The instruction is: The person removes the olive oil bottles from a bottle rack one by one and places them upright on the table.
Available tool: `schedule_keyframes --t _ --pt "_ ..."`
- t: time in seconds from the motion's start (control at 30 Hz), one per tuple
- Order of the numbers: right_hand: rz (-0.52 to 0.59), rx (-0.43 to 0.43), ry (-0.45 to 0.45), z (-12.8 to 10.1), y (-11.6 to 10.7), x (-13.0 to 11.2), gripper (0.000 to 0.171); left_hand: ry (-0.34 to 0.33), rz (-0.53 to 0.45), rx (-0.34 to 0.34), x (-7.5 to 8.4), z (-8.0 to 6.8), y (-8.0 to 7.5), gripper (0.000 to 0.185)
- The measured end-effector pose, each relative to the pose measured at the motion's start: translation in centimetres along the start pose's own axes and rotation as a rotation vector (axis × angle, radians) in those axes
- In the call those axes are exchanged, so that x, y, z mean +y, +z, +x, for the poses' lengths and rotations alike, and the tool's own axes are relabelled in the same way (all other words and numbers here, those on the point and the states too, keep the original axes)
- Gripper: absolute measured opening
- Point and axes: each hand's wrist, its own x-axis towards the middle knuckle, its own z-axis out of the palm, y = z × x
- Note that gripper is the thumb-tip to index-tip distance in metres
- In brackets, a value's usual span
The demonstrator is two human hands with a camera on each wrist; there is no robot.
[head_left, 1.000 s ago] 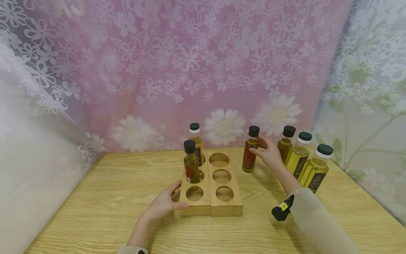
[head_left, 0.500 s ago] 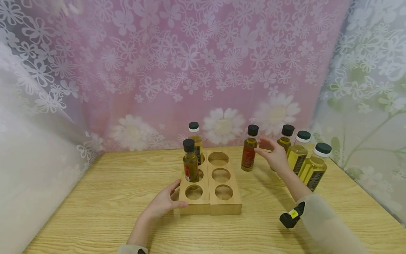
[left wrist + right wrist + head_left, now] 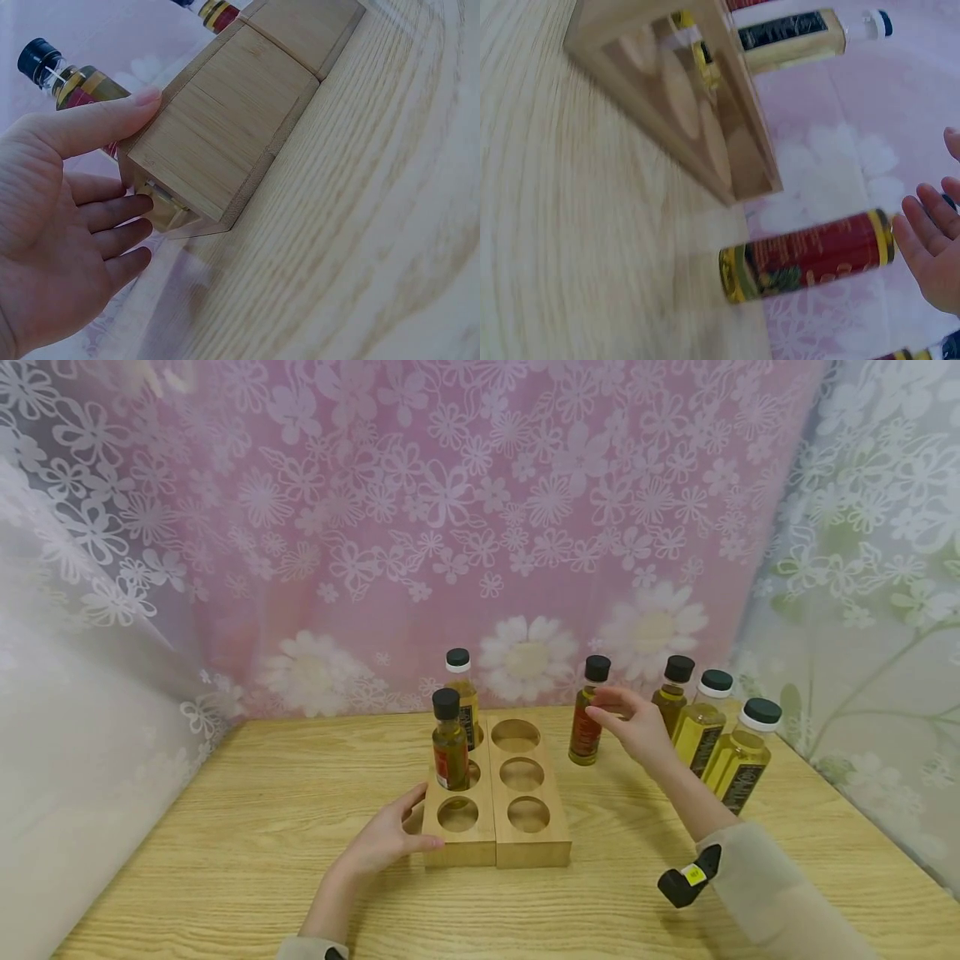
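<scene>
The cylindrical, black-capped, red-labelled oil bottle (image 3: 586,735) stands just right of the pale wooden six-hole rack (image 3: 491,789); likely slick, weighty, breakable glass, best clasped mid-label; right hand (image 3: 637,731) loose, contact unclear, now overlapping it where a gap showed half a second ago; left hand (image 3: 386,839) grips the rack's near-left corner.

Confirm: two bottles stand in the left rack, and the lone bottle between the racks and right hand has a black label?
Not quite: the label on that lone bottle by the right hand is red, as the right wrist view shows. Two bottles do stand in the left rack.
</scene>
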Motion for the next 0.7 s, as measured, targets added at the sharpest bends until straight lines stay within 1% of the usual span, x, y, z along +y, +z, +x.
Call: schedule_keyframes --t 0.2,0.4,0.57,0.7 --pt "0.081 -0.06 -0.014 0.4 1.4 -1.6 0.045 -0.005 -0.003 0.001 0.0 0.0 0.0 0.091" --pt "0.129 -0.1 -0.033 0.8 3.0 -2.9 0.045 0.0 -0.003 -0.001 0.1 0.0 0.0 0.091" --pt "0.168 -0.141 -0.014 1.0 4.3 -3.7 0.047 0.008 -0.011 -0.011 0.1 -0.1 -0.1 0.092" --pt "0.201 -0.177 -0.011 1.0 5.3 -4.5 0.048 0.017 0.001 -0.013 0.1 -0.1 -0.1 0.093"
